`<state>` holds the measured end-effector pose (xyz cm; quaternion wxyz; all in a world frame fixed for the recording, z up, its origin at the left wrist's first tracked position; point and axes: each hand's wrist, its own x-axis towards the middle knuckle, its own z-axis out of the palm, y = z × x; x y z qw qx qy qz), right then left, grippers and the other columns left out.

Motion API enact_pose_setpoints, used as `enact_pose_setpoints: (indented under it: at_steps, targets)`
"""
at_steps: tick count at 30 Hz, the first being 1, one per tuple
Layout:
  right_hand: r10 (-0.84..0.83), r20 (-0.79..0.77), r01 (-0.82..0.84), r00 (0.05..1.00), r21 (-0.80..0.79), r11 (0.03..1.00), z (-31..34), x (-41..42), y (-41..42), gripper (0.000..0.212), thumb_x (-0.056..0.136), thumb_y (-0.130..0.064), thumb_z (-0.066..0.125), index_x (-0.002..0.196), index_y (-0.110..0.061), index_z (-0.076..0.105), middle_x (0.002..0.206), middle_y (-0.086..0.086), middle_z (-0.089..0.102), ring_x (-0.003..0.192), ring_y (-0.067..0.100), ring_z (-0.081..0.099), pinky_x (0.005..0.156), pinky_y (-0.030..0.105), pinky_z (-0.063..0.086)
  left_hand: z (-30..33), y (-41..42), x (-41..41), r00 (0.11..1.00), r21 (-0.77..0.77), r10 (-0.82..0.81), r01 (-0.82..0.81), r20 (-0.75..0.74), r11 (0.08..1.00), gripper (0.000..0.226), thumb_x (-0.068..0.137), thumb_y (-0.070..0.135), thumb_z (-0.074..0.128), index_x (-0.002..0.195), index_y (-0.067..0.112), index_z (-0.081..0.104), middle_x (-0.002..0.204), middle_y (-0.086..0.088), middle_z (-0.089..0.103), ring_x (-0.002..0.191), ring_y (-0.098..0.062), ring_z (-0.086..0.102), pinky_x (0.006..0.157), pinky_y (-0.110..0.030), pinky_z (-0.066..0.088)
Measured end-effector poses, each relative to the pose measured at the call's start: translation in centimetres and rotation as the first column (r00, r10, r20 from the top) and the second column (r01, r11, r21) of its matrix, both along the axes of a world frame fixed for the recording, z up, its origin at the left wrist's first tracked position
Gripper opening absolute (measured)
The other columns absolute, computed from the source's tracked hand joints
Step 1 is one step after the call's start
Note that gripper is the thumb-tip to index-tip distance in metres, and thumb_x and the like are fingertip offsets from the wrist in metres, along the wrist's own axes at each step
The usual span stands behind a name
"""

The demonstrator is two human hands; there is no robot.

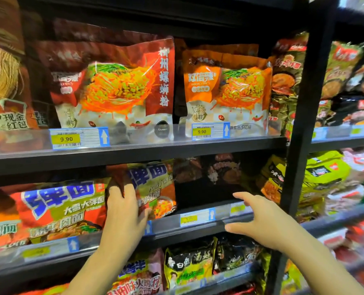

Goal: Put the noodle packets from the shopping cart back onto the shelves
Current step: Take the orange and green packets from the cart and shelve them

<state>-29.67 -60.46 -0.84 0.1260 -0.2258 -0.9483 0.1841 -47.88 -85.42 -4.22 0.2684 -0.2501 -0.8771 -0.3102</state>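
Landmark: the middle shelf [198, 225], a dark shelf with a clear price rail along its front edge.

Left hand [124, 211]: raised to the front of the middle shelf. Its grip holds a noodle packet [153, 188] by the left edge, fingers curled over the packet's face and thumb on the lower front. The packet is red and green with large blue characters. It stands upright on the middle shelf, its bottom behind the price rail, just right of a matching noodle packet [59, 209] that leans at a tilt on the same shelf.

Right hand [259, 222]: in front of the middle shelf's rail, to the right of the held packet. The grip is wide, fingers spread and straight, holding nothing. Whether the fingertips touch the rail cannot be told.

Behind the right hand the middle shelf shows a dark gap [204, 192] with dark packets [223, 169] further back.

Above the middle shelf, the upper shelf [176, 145] carries two orange-red snail noodle bags [121, 86], [225, 92], each standing over a yellow price tag [65, 139], [202, 131] reading 9.90.

Below the middle shelf, a yellow-green packet [187, 267] and a black packet [236, 254] stand side by side.

A black upright post [304, 124] closes the bay on the right of the middle shelf.
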Motion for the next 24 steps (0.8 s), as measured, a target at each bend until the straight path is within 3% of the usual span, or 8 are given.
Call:
enact_pose_setpoints:
  at_steps: [3, 5, 8, 11, 16, 20, 22, 24]
  targets:
    - [-0.044, 0.003, 0.044, 0.999, -0.009, 0.999, -0.3, 0.8, -0.5, 0.096, 0.071, -0.073, 0.074, 0.152, -0.049, 0.028, 0.147, -0.012, 0.046, 0.134, 0.014, 0.048, 0.103, 0.042, 0.051, 1.1, -0.6, -1.3, 0.988, -0.054, 0.009, -0.001, 0.156, 0.999, 0.046, 0.089, 0.042, 0.074, 0.106, 0.01, 0.046, 0.098, -0.003, 0.033, 0.088, -0.021, 0.041, 0.075, -0.031, 0.038]
    - [-0.069, -0.005, 0.069, 0.998, -0.012, 0.998, -0.5, 1.3, -1.0, 0.097, 0.07, -0.073, 0.075, 0.152, -0.048, 0.029, 0.147, -0.012, 0.047, 0.132, 0.013, 0.049, 0.101, 0.04, 0.052, 2.4, -1.1, -2.5, 0.966, -0.161, 0.048, -0.006, 0.254, 0.987, 0.045, 0.091, 0.046, 0.069, 0.089, 0.009, 0.045, 0.088, -0.003, 0.042, 0.081, -0.023, 0.044, 0.068, -0.034, 0.038]
    - [-0.099, -0.004, 0.099, 0.995, -0.023, 0.995, -0.8, 2.1, -1.7, 0.097, 0.072, -0.069, 0.077, 0.154, -0.045, 0.031, 0.146, -0.01, 0.048, 0.125, 0.012, 0.053, 0.096, 0.032, 0.052, 3.0, -1.5, -3.4, 0.969, -0.268, 0.068, -0.002, 0.237, 0.963, 0.042, 0.096, 0.039, 0.065, 0.076, 0.011, 0.042, 0.083, -0.007, 0.054, 0.082, -0.031, 0.054, 0.067, -0.035, 0.04]
    - [-0.107, 0.003, 0.107, 0.994, -0.03, 0.994, -1.0, 3.0, -2.5, 0.094, 0.074, -0.067, 0.077, 0.153, -0.047, 0.029, 0.146, -0.01, 0.048, 0.127, 0.013, 0.052, 0.099, 0.033, 0.051, 1.8, -1.2, -3.2, 0.992, -0.32, 0.078, -0.043, 0.098, 0.947, 0.027, 0.101, 0.031, 0.06, 0.092, 0.007, 0.051, 0.098, -0.019, 0.057, 0.093, -0.04, 0.059, 0.072, -0.039, 0.043]
    - [-0.137, 0.053, 0.138, 0.989, -0.016, 0.99, -1.4, 3.9, -3.4, 0.097, 0.075, -0.07, 0.074, 0.156, -0.047, 0.025, 0.149, -0.009, 0.045, 0.13, 0.014, 0.05, 0.1, 0.038, 0.052, 1.3, -1.0, -3.0, 1.0, -0.362, 0.002, 0.004, 0.017, 0.932, 0.018, 0.101, 0.023, 0.058, 0.112, 0.009, 0.057, 0.109, -0.014, 0.06, 0.102, -0.035, 0.057, 0.08, -0.038, 0.047]
    - [-0.156, 0.088, 0.157, 0.984, -0.001, 0.988, -1.3, 4.9, -3.3, 0.099, 0.075, -0.071, 0.074, 0.156, -0.045, 0.025, 0.15, -0.006, 0.044, 0.13, 0.017, 0.05, 0.101, 0.04, 0.052, 1.0, -1.1, -2.1, 0.976, -0.425, -0.193, 0.131, -0.106, 0.896, 0.045, 0.09, 0.026, 0.073, 0.131, 0.01, 0.062, 0.112, -0.01, 0.064, 0.101, -0.036, 0.062, 0.084, -0.047, 0.048]
    - [-0.175, 0.105, 0.176, 0.979, 0.007, 0.984, -1.1, 5.5, -2.9, 0.1, 0.075, -0.07, 0.075, 0.157, -0.042, 0.025, 0.15, -0.005, 0.044, 0.132, 0.018, 0.05, 0.101, 0.04, 0.052, 1.2, -0.9, -1.0, 0.95, -0.471, -0.297, 0.218, -0.1, 0.855, 0.061, 0.09, 0.037, 0.072, 0.143, 0.012, 0.057, 0.133, -0.011, 0.061, 0.121, -0.034, 0.058, 0.097, -0.049, 0.046]
    - [-0.193, 0.117, 0.192, 0.974, 0.015, 0.981, -1.1, 6.2, -2.3, 0.103, 0.074, -0.071, 0.075, 0.158, -0.04, 0.025, 0.146, -0.005, 0.046, 0.127, 0.017, 0.052, 0.098, 0.039, 0.054, 1.6, -0.2, 0.2, 0.933, -0.503, -0.358, 0.296, -0.028, 0.812, 0.074, 0.093, 0.054, 0.062, 0.155, 0.019, 0.04, 0.157, -0.006, 0.042, 0.145, -0.027, 0.038, 0.117, -0.042, 0.033]
